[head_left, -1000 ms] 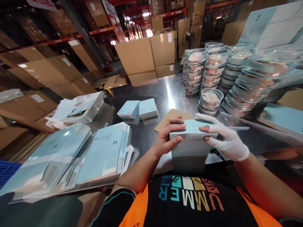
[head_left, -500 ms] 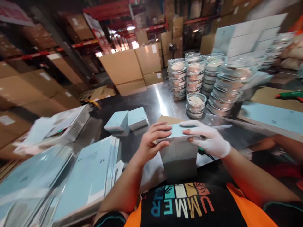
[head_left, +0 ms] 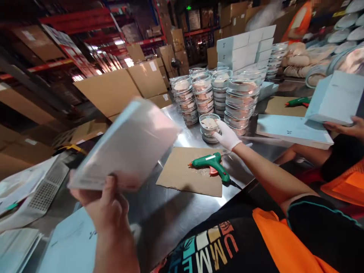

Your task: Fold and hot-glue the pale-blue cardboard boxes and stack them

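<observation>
Your left hand (head_left: 107, 201) pinches a blurred, whitish and pale-blue rectangular box (head_left: 132, 148); your white-gloved right hand (head_left: 226, 136) spreads fingers beside transparent, round stacked containers (head_left: 209, 129).

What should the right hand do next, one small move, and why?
Probably close the gloved right hand on the top clear container of the short stack and lift it: its fingers are at that container's edge, while the left hand is occupied, holding the pale box above the table.
</observation>
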The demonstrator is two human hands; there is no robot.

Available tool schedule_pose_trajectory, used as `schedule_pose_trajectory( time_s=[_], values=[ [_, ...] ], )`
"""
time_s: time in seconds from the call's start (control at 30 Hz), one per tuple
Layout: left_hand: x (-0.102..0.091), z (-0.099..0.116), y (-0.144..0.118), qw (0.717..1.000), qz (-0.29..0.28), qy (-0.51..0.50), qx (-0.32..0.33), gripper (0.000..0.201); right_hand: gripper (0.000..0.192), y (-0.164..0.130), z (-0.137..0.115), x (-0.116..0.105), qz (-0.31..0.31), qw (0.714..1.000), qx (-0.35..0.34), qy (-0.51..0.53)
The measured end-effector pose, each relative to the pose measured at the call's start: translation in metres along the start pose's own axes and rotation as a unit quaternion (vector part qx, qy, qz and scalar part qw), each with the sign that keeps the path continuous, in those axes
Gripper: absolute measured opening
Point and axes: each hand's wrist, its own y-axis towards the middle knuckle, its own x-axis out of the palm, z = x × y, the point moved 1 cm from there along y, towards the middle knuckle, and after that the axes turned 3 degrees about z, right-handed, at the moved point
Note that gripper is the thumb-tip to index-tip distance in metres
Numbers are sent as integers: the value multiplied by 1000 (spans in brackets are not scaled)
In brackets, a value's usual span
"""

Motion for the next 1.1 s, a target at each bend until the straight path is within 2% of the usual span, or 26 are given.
schedule_pose_trajectory(
  time_s=[0.07,0.13,0.2,0.23,0.33,0.43,0.53,0.63,0.73,0.8,0.83,0.87,0.93,1.0,1.03,1.1],
  values=[
    [-18,-27,-4,998,63,-21,3,48,71,0,24,-4,7,999,-11,-47],
    [-31,-56,-10,991,93,-41,-90,44,71,0,32,-2,-10,995,-30,-95],
    [-42,-83,-20,974,111,-56,-189,40,73,5,29,3,-37,989,-40,-137],
    [-45,-94,-26,968,117,-58,-213,39,75,9,24,5,-50,986,-47,-150],
    [-49,-117,-46,967,101,-42,-232,40,92,18,7,-2,-70,978,-119,-157],
    [-40,-127,-68,960,57,-26,-274,54,116,8,-6,-35,-72,968,-198,-133],
    [-28,-129,-81,939,32,-44,-341,68,126,-20,-8,-85,-55,975,-189,-104],
    [-24,-130,-81,917,27,-83,-390,62,119,-60,4,-131,2,976,-171,-137],
    [-32,-136,-74,907,41,-123,-401,45,99,-105,27,-154,95,963,-130,-215],
    [-42,-144,-71,899,43,-141,-413,42,89,-136,46,-149,150,952,-73,-256],
    [-47,-148,-69,897,43,-148,-415,45,85,-150,55,-141,152,950,-44,-270],
    [-53,-152,-68,897,41,-155,-412,50,80,-162,63,-129,127,951,-16,-283],
    [-64,-159,-66,901,26,-171,-399,63,64,-182,75,-102,13,950,33,-310],
    [-74,-165,-64,897,-14,-195,-395,70,50,-196,82,-79,-72,934,72,-343],
    [-78,-167,-62,891,-44,-212,-399,70,47,-200,85,-71,-86,925,85,-359],
    [-87,-171,-58,869,-103,-251,-413,59,46,-206,90,-64,-74,917,92,-380]
  ],
)
